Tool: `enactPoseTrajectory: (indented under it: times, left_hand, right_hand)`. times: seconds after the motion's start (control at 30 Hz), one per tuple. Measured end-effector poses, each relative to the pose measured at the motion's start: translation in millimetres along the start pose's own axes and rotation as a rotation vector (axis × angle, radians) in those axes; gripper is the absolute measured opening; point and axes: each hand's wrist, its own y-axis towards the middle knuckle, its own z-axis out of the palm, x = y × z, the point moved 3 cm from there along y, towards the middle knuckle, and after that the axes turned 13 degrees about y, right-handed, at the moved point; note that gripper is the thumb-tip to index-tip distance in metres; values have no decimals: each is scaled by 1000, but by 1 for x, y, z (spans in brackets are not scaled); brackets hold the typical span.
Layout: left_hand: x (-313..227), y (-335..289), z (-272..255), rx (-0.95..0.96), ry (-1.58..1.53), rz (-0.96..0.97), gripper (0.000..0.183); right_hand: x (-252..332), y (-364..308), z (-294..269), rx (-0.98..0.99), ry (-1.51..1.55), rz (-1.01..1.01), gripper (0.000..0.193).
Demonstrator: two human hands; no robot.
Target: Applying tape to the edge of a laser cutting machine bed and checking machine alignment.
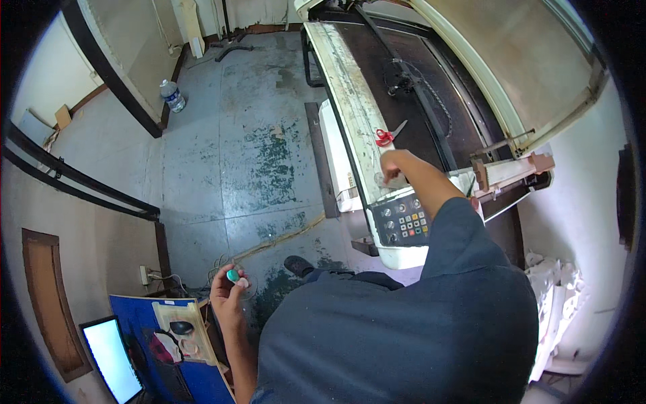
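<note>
My left hand (227,288) is raised at the lower left, its fingers closed around a small round teal thing (233,275). A clear, ring-like part shows beside it, too faint to name. My right hand (392,166) reaches to the pale front rim (350,87) of a large flatbed machine, fingers curled downward and meeting the surface. What lies under those fingertips is too small to make out. Just beyond this hand, red-handled scissors (384,137) lie on the rim with their blades over the dark bed.
A control panel (404,222) with knobs and buttons sits at the machine's near corner. Its raised lid (518,60) stands at the right. A plastic bottle (173,96) is on the worn floor. At lower left are a lit monitor (112,360) and a blue desk (131,306) with a mouse.
</note>
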Motion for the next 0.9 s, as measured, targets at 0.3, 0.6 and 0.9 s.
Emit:
enactPoseTrajectory:
  times: [0.3,0.6,0.9]
  left_hand:
    - [13,5,-18,-104,-44,-67,47]
    - [23,-21,-30,-176,-312,-284,47]
    - [90,-98,-57,-475,-700,-123,53]
  right_hand:
    - [41,-30,20,-19,-523,-130,47]
    - [218,-78,-56,-162,-262,-240,50]
    - [559,-276,218,189,145,-1213,46]
